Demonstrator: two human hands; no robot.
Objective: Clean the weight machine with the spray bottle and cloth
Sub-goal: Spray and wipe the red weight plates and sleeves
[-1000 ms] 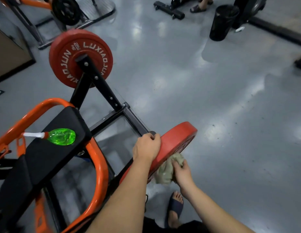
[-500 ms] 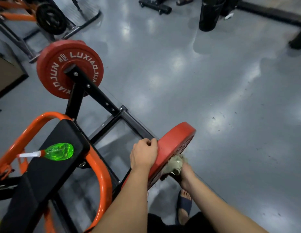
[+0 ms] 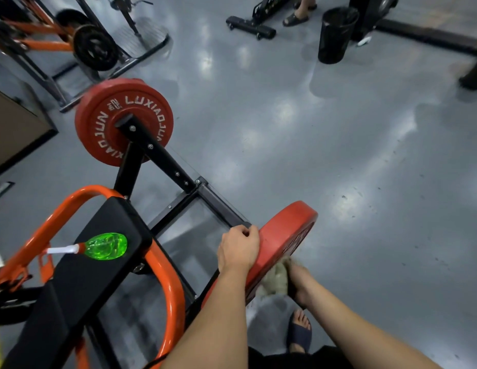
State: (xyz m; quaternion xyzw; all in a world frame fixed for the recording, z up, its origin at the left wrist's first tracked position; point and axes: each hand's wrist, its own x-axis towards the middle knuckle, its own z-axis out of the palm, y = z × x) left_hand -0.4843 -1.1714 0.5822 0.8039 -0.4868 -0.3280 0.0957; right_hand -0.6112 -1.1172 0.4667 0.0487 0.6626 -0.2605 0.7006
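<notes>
The weight machine has a black frame (image 3: 163, 158), an orange tube rail (image 3: 168, 286) and a black pad (image 3: 80, 283). A green spray bottle (image 3: 105, 246) lies on that pad, its white nozzle pointing left. My left hand (image 3: 238, 249) grips the rim of the near red weight plate (image 3: 282, 235). My right hand (image 3: 298, 283) holds a pale greenish cloth (image 3: 276, 280) against the outer face of that plate, low on its near side. A second red plate (image 3: 124, 121) marked LUXIAOJUN hangs at the machine's far end.
Grey glossy floor (image 3: 365, 182) spreads to the right. A black bin (image 3: 336, 35) and a sandalled foot of another person (image 3: 296, 20) are at the top. Another orange machine with a black plate (image 3: 95, 50) stands top left. My own sandalled foot (image 3: 300, 331) is below the plate.
The view shifted slightly. My right hand slid the cloth along the plate's face, up and then back down toward me. My left hand kept its grip on the rim.
</notes>
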